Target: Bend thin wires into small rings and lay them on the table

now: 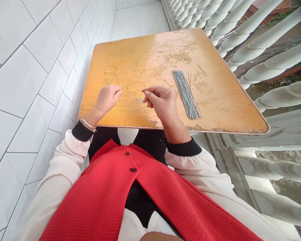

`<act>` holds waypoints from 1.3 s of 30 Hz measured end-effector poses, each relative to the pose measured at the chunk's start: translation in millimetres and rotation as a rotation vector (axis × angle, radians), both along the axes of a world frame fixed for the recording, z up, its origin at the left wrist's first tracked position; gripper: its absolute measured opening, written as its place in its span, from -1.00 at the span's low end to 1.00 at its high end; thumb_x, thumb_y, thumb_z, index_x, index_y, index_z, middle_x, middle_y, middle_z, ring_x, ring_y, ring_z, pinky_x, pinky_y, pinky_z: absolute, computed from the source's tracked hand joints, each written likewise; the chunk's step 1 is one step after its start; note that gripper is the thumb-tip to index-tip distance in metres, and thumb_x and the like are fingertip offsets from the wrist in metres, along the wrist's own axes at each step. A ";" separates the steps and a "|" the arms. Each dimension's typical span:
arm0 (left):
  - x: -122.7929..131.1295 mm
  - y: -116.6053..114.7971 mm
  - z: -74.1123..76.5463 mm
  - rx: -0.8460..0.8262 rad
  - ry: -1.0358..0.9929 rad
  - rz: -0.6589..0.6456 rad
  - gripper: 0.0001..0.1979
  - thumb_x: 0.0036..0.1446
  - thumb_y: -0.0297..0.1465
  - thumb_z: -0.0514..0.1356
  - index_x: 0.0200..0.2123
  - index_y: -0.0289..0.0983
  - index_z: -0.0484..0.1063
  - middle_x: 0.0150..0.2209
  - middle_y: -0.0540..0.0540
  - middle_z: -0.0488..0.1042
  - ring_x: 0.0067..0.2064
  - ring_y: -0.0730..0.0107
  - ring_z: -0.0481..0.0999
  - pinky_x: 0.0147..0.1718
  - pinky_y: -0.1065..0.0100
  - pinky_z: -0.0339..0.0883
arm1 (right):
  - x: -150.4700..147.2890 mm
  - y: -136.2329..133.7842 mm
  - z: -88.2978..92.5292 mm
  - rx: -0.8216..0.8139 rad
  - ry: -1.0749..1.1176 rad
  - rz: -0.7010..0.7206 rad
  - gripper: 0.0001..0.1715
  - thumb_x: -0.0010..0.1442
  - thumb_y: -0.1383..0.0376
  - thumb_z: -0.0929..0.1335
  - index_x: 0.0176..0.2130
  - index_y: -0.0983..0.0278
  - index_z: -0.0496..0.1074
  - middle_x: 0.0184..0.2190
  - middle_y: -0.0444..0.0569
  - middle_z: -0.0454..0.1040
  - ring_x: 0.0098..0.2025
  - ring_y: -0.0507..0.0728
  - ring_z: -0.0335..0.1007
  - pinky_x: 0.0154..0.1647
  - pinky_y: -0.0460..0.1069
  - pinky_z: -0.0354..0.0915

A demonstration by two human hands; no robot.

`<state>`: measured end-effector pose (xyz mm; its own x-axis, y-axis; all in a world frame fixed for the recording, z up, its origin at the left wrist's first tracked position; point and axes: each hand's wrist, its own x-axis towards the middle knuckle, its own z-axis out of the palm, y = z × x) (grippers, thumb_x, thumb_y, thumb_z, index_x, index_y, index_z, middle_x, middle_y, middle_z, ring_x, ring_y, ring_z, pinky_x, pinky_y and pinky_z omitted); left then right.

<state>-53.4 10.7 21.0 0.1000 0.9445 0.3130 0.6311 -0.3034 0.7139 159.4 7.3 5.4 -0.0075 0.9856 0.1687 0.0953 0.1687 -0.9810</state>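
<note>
A thin wire (136,82) curves in an arc between my two hands, just above the table. My left hand (108,97) has its fingertips pinched together on one end of it. At the other side, my right hand (162,100) closes thumb and forefinger on the wire. Part of the wire seems to trail below the right fingers, but its exact path is too fine to follow. Several wire rings (110,66) lie beyond my left hand, some overlapping. To the right of my right hand rests a bundle of straight grey wires (187,95).
The worn wooden table (230,107) has chipped patches and a rounded right corner. A white tiled wall (50,67) runs close along the left. White balusters (261,57) line the right side.
</note>
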 end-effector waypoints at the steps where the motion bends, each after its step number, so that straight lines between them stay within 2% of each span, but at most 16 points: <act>1: 3.1 0.5 -1.7 -0.021 -0.059 0.022 -0.61 0.21 -0.46 0.22 -0.65 -0.22 0.24 -0.59 0.01 0.22 -0.44 0.44 0.32 -0.40 0.37 0.26 | -0.6 -0.2 0.0 -0.002 0.009 -0.001 -0.90 0.19 0.33 0.47 -0.38 0.29 0.57 -0.64 -0.17 0.43 -0.66 -0.10 0.19 -0.66 -0.15 0.12; 5: 17.9 0.5 -6.6 -0.108 -0.316 0.132 -0.73 0.25 -0.48 0.19 -0.53 -0.26 0.37 -0.57 0.08 0.31 -0.53 0.59 0.34 -0.52 0.48 0.25 | -4.2 -0.9 0.9 -0.007 0.063 -0.004 -0.90 0.19 0.35 0.48 -0.38 0.30 0.57 -0.64 -0.18 0.43 -0.67 -0.11 0.19 -0.67 -0.16 0.13; 9: 25.2 -2.7 -9.4 -0.163 -0.441 0.195 -0.79 0.26 -0.51 0.19 -0.46 -0.27 0.44 -0.56 0.10 0.33 -0.55 0.65 0.34 -0.53 0.54 0.28 | -4.9 0.5 1.8 -0.017 0.116 -0.001 -0.90 0.20 0.39 0.46 -0.38 0.30 0.57 -0.64 -0.19 0.43 -0.67 -0.12 0.16 -0.65 -0.16 0.12; 12: 21.3 -3.5 -15.9 -0.180 -0.412 0.183 -0.83 0.26 -0.49 0.19 -0.41 -0.28 0.47 -0.55 0.09 0.35 -0.52 0.62 0.36 -0.50 0.52 0.29 | -2.6 2.6 0.6 -0.030 0.136 0.001 -0.88 0.20 0.42 0.43 -0.39 0.31 0.58 -0.63 -0.18 0.44 -0.67 -0.12 0.14 -0.65 -0.16 0.10; 15: 12.7 -2.2 -22.1 -0.108 -0.235 0.122 -0.95 0.22 -0.41 0.27 -0.29 -0.26 0.54 -0.47 0.04 0.45 -0.42 0.53 0.44 -0.36 0.47 0.34 | -0.8 4.0 -1.6 -0.028 0.123 0.003 -0.89 0.18 0.41 0.44 -0.40 0.31 0.59 -0.62 -0.17 0.46 -0.67 -0.12 0.14 -0.65 -0.16 0.09; 18: 7.6 -1.3 -18.5 -0.022 -0.072 0.088 -0.84 0.13 -0.38 0.35 -0.19 -0.24 0.58 -0.33 -0.03 0.54 -0.29 0.44 0.48 -0.20 0.40 0.35 | -1.1 5.1 -2.6 -0.024 0.094 0.022 -0.88 0.18 0.41 0.44 -0.41 0.30 0.59 -0.63 -0.17 0.46 -0.67 -0.12 0.14 -0.67 -0.16 0.06; 20: 8.2 -1.0 -11.1 -0.021 -0.050 0.051 -0.83 0.11 -0.40 0.35 -0.18 -0.23 0.59 -0.31 -0.04 0.55 -0.27 0.42 0.48 -0.19 0.38 0.34 | -2.0 6.3 -2.3 -0.030 0.074 0.042 -0.86 0.18 0.42 0.45 -0.42 0.30 0.60 -0.65 -0.17 0.45 -0.68 -0.12 0.13 -0.69 -0.17 0.04; 25: 14.7 1.3 4.9 -0.075 -0.090 -0.021 -0.89 0.12 -0.40 0.34 -0.24 -0.22 0.61 -0.46 0.03 0.48 -0.36 0.46 0.43 -0.27 0.40 0.29 | -0.9 8.7 -0.2 -0.033 0.056 0.077 -0.89 0.18 0.39 0.48 -0.41 0.28 0.60 -0.65 -0.18 0.45 -0.69 -0.12 0.12 -0.71 -0.17 0.05; 29: 16.5 3.3 8.0 -0.098 -0.156 -0.056 -0.90 0.23 -0.39 0.26 -0.30 -0.24 0.60 -0.54 0.05 0.43 -0.43 0.50 0.40 -0.36 0.43 0.25 | 0.6 8.9 -0.2 -0.033 0.045 0.068 -0.89 0.18 0.39 0.48 -0.41 0.29 0.59 -0.65 -0.17 0.45 -0.69 -0.12 0.13 -0.71 -0.17 0.06; 32: 19.3 4.9 2.2 -0.132 -0.243 -0.053 -0.87 0.26 -0.45 0.21 -0.28 -0.25 0.58 -0.56 0.06 0.43 -0.50 0.56 0.35 -0.41 0.45 0.23 | -5.3 10.7 -3.3 -0.033 0.063 0.028 -0.87 0.19 0.41 0.46 -0.41 0.31 0.57 -0.66 -0.17 0.43 -0.70 -0.12 0.13 -0.70 -0.17 0.06; 35: 24.0 6.9 -9.8 -0.171 -0.348 -0.002 -0.84 0.31 -0.48 0.14 -0.24 -0.24 0.55 -0.53 0.07 0.44 -0.54 0.61 0.31 -0.48 0.49 0.21 | -15.8 14.7 -8.8 -0.047 0.131 -0.009 -0.85 0.21 0.38 0.45 -0.42 0.31 0.54 -0.66 -0.19 0.42 -0.71 -0.11 0.15 -0.70 -0.17 0.08; 39: 26.2 9.0 -18.0 -0.253 -0.422 0.070 -0.84 0.35 -0.46 0.12 -0.23 -0.25 0.51 -0.53 0.07 0.44 -0.55 0.64 0.33 -0.56 0.54 0.14 | -22.8 19.7 -15.1 -0.117 0.176 0.046 -0.84 0.19 0.35 0.48 -0.42 0.30 0.51 -0.65 -0.19 0.43 -0.69 -0.11 0.18 -0.69 -0.18 0.12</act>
<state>-27.1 19.8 3.0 -0.0521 0.9960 0.0731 0.2842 -0.0554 0.9572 136.6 27.0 -9.6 -0.0336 0.9979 0.0560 -0.0841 0.0530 -0.9950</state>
